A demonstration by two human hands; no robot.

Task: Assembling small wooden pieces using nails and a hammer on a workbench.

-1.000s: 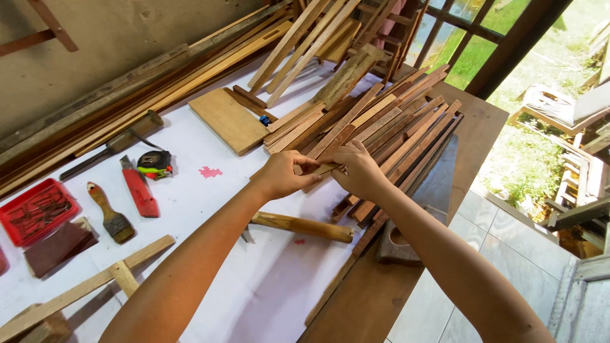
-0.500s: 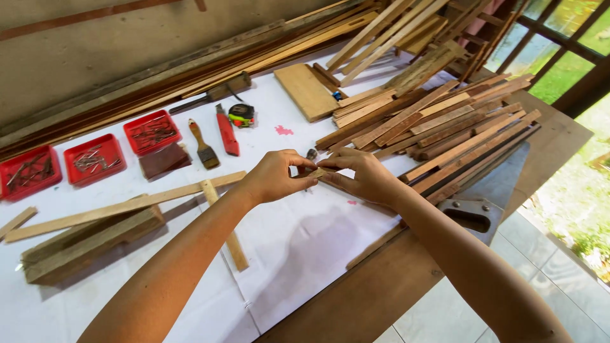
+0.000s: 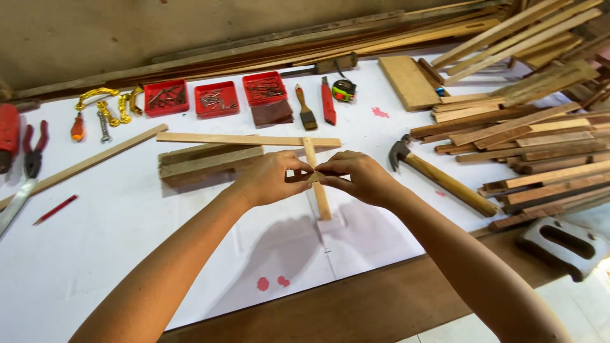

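Small triangular wood piece [image 3: 316,176] is pinched between my left hand [image 3: 270,178] and right hand [image 3: 359,178] at frame centre, needing steady, even finger pressure over the upright strip [image 3: 319,200].

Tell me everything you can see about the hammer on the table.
The hammer lies flat on the white table cover, to the right of the right hand, and no hand touches it. It has a dark metal claw head, which points up and left, and a plain light wooden handle that runs down and right. The handle's end lies near the pile of wooden strips; whether they touch is unclear.
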